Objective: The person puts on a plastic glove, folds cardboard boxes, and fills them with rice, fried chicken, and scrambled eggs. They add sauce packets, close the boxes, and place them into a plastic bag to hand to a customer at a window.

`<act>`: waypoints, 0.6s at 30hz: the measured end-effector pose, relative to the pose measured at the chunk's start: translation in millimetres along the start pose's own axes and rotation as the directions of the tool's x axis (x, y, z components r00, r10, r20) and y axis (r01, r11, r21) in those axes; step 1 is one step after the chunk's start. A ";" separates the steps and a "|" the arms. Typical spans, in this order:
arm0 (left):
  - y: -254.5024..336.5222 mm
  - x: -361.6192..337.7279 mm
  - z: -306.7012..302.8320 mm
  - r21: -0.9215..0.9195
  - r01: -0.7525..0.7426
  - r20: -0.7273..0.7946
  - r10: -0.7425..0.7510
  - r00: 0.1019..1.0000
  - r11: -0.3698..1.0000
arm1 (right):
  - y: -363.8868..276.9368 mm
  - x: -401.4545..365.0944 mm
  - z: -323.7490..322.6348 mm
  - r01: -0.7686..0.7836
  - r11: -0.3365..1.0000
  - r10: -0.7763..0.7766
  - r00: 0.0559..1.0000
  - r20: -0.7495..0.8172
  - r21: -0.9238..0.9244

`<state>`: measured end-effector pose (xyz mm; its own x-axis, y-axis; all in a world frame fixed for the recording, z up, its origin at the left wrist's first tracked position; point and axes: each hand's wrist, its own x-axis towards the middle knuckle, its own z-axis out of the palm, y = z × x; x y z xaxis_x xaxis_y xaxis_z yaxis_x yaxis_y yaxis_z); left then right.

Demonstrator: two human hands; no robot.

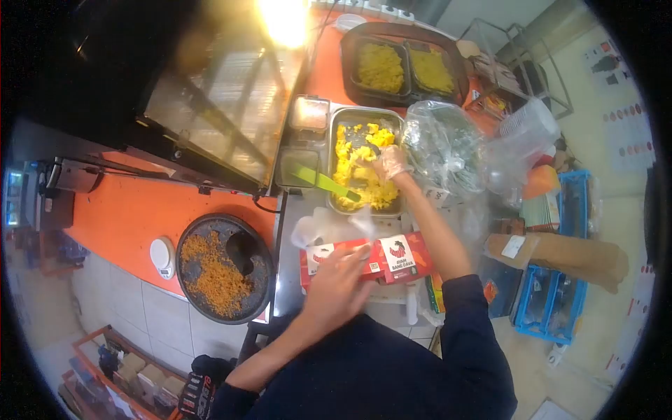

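My right hand [393, 164], in a thin clear plastic glove, reaches into a metal tray [402, 129] of yellow, scrambled-egg-like food [365, 175]. Its fingers are curled into the food at the right side. A green-handled utensil [325, 183] lies across the tray's left edge. Bare and nearer to me, my left hand [341, 276] rests with fingers stretched out over a red and white printed box [318, 255]. A second such box [404, 257] stands to its right, marked "Ayam Bang Dava". Crumpled clear plastic [325, 225] lies behind the left box.
Left stands a glass-sided lit cabinet [224, 105]. A dark round pan [187, 290] of brown crumbs sits beside a white scale [162, 256]. Two trays of yellow food [379, 66] [431, 70] are at the back. A plastic bag of greens [442, 143] borders the metal tray.
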<state>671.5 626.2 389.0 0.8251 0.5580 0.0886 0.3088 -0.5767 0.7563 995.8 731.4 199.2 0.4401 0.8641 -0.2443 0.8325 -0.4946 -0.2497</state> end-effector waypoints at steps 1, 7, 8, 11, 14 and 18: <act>8.0 5.4 21.8 0.093 -0.054 0.071 0.047 0.996 0.994 | -2.5 -12.0 -17.1 -0.060 0.981 0.050 0.997 0.058 0.186; -10.4 43.6 165.2 0.715 -0.406 0.304 0.270 0.914 0.569 | -5.7 -128.5 -130.7 -0.120 0.538 0.036 0.992 0.120 0.834; -13.1 51.4 169.6 0.627 -0.370 0.274 0.250 0.929 0.686 | -4.4 -155.7 -149.4 -0.165 0.623 0.094 0.986 0.137 0.764; -21.3 87.7 135.1 0.246 -0.228 0.163 0.192 0.968 0.942 | 5.9 -232.3 -178.9 -0.225 0.765 0.214 0.973 0.090 0.603; -40.7 126.4 109.3 0.120 -0.059 0.344 0.014 0.939 0.991 | 31.1 -287.1 -139.9 -0.197 0.736 0.287 0.957 -0.035 0.648; -53.6 142.5 98.3 0.019 0.079 0.432 -0.080 0.898 0.997 | 48.8 -305.4 -46.4 -0.366 0.850 0.457 0.870 -0.185 0.378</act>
<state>819.0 677.9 297.4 0.9210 0.2894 -0.2609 0.3823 -0.5418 0.7486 917.6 447.7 305.1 0.8252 0.5435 -0.1537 0.4195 -0.7720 -0.4775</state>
